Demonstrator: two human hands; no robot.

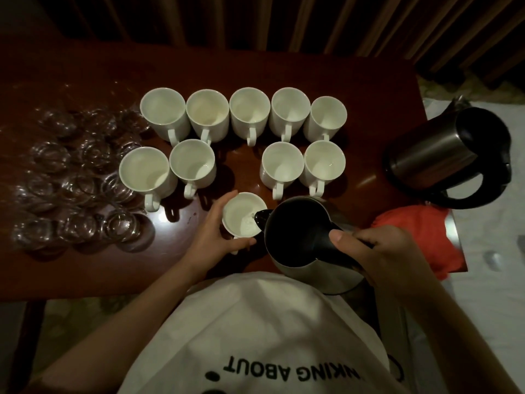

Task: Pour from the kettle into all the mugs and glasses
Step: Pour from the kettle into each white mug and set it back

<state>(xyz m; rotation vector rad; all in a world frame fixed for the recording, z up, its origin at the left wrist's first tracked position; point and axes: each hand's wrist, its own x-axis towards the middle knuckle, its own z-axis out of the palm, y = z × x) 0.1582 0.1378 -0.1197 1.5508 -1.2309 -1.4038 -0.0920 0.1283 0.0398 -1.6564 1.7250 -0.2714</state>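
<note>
One white mug point(242, 216) sits cupped in the left hand point(216, 233), fingers curled round its wall. Just to its right, the right hand point(377, 251) clamps the steel kettle point(306, 240) by its handle, tilted, spout over the mug's right rim. Nine more mugs point(281, 163) stand beyond both hands, glasses point(76, 177) far left.

Printed words on the person's shirt

The white shirt point(255, 322) carries black capital letters, upside down from the head view, reading "ABOUT" and, beside it, "NKING", whose beginning is cut off. No other writing can be read on anything else.
</note>
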